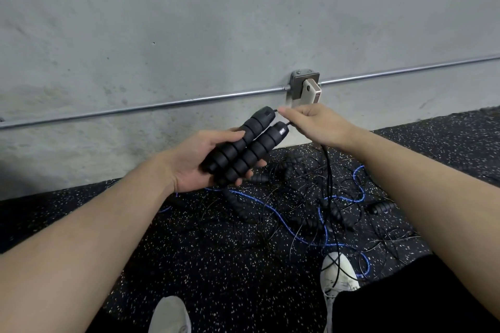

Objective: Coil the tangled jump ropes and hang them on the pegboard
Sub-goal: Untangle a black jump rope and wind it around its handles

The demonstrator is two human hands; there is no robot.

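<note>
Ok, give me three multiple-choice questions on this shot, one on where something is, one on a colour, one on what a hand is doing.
1. Where are the two black handles?
A. in the left hand
B. on the floor
C. on the wall pipe

2. What colour is the bright rope in the floor tangle?
A. red
B. blue
C. yellow

3. What is the right hand doing?
A. hanging idle
B. pinching the thin black cord at the handle tips
C. touching the shoe

A: fingers curl under both handles. B: blue strand shows among black cords. B: thumb and fingers meet on the cord.

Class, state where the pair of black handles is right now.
In the head view, the black handles lie side by side in the left hand, centre frame, above the rope tangle on the floor.
</note>
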